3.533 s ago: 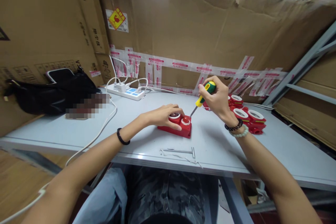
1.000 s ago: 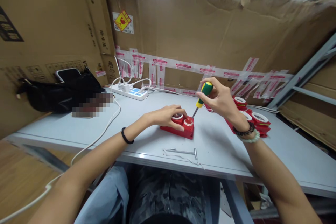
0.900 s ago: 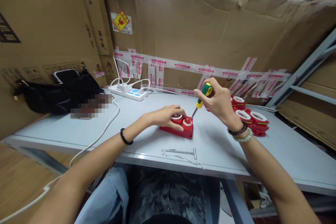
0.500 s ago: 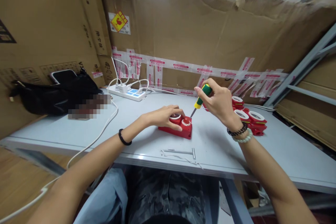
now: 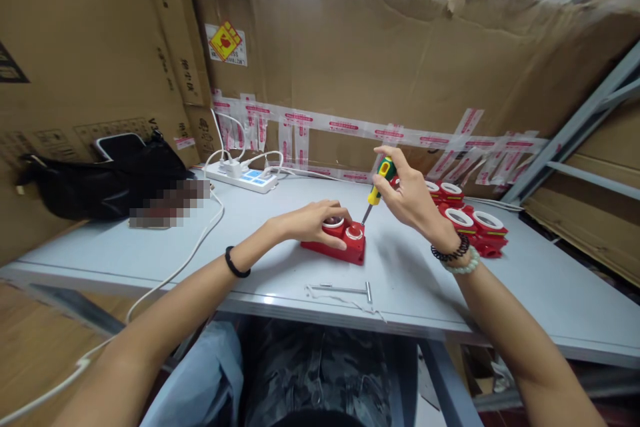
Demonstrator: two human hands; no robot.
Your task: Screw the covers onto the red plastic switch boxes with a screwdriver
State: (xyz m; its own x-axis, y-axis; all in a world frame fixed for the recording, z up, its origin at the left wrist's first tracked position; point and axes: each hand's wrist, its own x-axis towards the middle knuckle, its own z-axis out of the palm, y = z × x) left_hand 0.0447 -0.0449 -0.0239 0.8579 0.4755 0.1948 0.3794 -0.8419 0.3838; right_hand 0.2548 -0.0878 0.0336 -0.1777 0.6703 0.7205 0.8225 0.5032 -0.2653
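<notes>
A red box-shaped device with a white-ringed round window and a red knob lies on the table before me. My left hand is wrapped over its left part, thumb along the front and fingers behind, covering some of the window. In my right hand is a screwdriver with a green and yellow handle, held tilted. Its tip meets the far right corner of the device, beside the knob; any screw there is too small to see. A metal T-shaped tool with a thin white cord lies nearer the table edge.
Several more red devices with white rings are grouped at the right. A white power strip with cables stands at the back left, near a black bag and a phone. Tall cardboard borders the table's back.
My right hand has turned slightly around the screwdriver handle, its fingers shifting left and up. The device and my left hand have stayed in place.
</notes>
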